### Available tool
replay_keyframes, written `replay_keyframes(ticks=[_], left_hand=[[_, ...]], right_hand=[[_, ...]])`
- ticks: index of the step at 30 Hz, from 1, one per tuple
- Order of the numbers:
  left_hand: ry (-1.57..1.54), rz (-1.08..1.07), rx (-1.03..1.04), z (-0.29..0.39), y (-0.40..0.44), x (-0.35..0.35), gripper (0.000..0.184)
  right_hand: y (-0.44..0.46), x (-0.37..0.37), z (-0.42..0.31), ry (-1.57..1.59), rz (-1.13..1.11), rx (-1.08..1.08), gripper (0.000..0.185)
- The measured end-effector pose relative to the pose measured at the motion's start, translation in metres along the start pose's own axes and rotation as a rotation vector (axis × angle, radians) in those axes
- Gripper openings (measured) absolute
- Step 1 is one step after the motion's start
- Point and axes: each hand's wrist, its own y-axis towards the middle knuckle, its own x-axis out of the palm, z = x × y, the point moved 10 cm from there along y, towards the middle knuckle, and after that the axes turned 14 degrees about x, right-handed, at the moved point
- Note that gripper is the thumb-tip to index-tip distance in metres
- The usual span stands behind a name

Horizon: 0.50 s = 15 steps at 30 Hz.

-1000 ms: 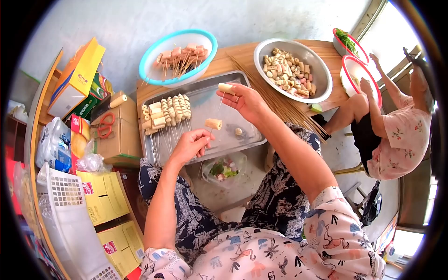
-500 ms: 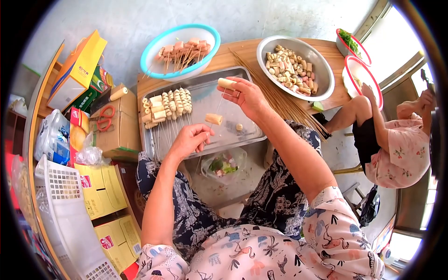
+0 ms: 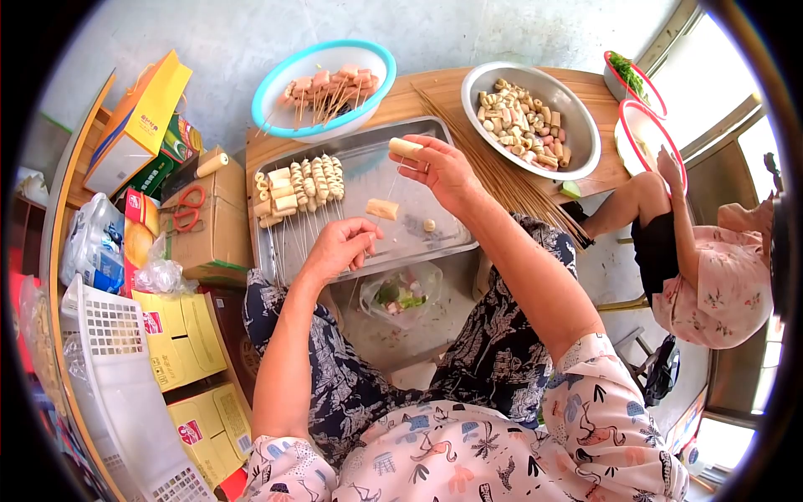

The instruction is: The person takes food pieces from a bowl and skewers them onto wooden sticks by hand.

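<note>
Over the front of the metal tray [image 3: 381, 188], my left hand [image 3: 341, 249] pinches a thin skewer that carries one pale tubular food piece [image 3: 382, 209]. My right hand [image 3: 437, 171] grips another pale piece [image 3: 405, 149] at the skewer's upper end. Finished-looking skewers of pale pieces [image 3: 311, 182] lie side by side at the tray's left. One small round piece [image 3: 429, 225] rests on the tray, below my right hand. Behind the tray stands a blue-rimmed bowl [image 3: 386, 74] of pink skewered food.
A steel bowl [image 3: 478, 77] of pieces and bare bamboo sticks [image 3: 493, 171] lie right of the tray. Scissors [image 3: 189, 209] rest on a carton at left. At far right a co-worker [image 3: 711, 284] sits by a red-rimmed bowl [image 3: 626, 151]. A plastic bag [image 3: 401, 294] hangs below the tray.
The view has shifted slightly, with the tray appearing higher. The piece on the skewer has tilted a little. Both my hands keep their grips. The co-worker's arms have moved.
</note>
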Motion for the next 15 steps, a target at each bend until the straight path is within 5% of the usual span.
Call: replay_keyframes(ticks=[15], left_hand=[[0.010, 0.063, 0.031, 0.000, 0.000, -0.007, 0.015]], right_hand=[[0.000, 0.001, 0.013, -0.075, 0.036, 0.068, 0.038]])
